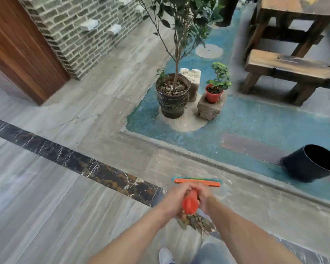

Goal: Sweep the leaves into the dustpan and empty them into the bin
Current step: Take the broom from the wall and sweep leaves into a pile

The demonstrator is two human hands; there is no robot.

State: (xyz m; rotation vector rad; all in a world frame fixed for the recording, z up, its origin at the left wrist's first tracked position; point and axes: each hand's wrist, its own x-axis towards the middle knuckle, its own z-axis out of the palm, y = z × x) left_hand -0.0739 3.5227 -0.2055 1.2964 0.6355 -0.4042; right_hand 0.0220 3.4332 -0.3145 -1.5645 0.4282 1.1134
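1. A home courtyard or patio is suggested by the potted tree [172,95] at centre.
2. A brick wall [80,33] is seen upper left.
3. A rustic wooden bench [291,71] is seen upper right.

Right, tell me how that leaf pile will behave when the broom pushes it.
The leaf pile looks dry and curled, so probably very light and apt to scatter. The pieces lie loose, so some may slip past the broom head. The smooth floor should let them slide easily.
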